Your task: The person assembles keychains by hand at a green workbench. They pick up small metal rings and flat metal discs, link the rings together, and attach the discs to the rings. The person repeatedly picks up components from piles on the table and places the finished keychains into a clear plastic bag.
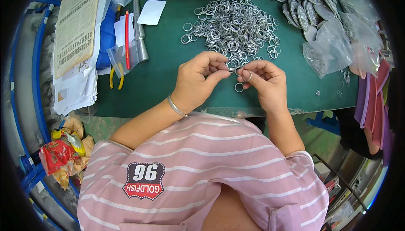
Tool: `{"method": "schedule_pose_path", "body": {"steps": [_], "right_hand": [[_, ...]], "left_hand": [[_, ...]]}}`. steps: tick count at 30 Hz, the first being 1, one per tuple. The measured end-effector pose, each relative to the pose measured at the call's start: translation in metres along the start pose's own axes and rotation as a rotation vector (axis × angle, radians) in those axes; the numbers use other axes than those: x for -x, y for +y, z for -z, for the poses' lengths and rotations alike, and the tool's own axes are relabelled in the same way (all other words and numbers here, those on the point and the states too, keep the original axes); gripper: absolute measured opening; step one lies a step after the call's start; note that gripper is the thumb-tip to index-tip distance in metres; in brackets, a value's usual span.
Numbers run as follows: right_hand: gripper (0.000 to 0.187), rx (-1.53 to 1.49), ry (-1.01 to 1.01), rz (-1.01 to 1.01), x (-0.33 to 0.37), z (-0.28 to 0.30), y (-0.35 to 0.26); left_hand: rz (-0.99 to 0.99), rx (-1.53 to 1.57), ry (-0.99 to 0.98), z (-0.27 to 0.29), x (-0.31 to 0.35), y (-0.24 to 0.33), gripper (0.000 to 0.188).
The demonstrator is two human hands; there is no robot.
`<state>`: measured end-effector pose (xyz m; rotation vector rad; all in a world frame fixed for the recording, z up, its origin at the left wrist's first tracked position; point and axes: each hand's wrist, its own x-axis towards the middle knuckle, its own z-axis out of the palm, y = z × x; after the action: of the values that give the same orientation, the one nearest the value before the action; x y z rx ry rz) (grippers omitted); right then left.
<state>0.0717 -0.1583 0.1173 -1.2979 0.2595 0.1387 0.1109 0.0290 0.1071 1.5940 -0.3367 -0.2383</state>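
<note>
A large heap of silver metal rings [236, 24] lies on the green tabletop in front of me. At the heap's near edge, my left hand [196, 77] is closed, thumb and fingers pinched where a ring shows at the tips. Close beside it, my right hand [265, 81] is closed, with a metal ring [247, 75] between thumb and fingers. Just below those fingertips is another ring [239, 87]; whether it hangs from the hand or rests on the table, I cannot tell. The two hands' fingertips nearly meet.
Round metal discs [310, 3] are piled at the far right, near clear plastic bags [329, 47]. To the left lie a metal rod [140, 32], a red pencil [127, 41], yellow-handled pliers [117, 77], a white card [152, 12] and papers [78, 28]. A blue rack [38, 75] stands beyond.
</note>
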Motion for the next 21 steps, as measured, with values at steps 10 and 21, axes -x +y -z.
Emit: {"method": "schedule_pose_path", "body": {"steps": [10,21], "right_hand": [[0.017,0.534,-0.076,0.632,-0.012,-0.025,-0.024],[0.006,1.146,0.184,1.327,-0.114,-0.048,-0.129]], "left_hand": [[-0.107,0.026,0.033,0.011,0.003,0.007,0.027],[-0.348,-0.574,-0.018,0.020,-0.024,-0.004,0.015]]}}
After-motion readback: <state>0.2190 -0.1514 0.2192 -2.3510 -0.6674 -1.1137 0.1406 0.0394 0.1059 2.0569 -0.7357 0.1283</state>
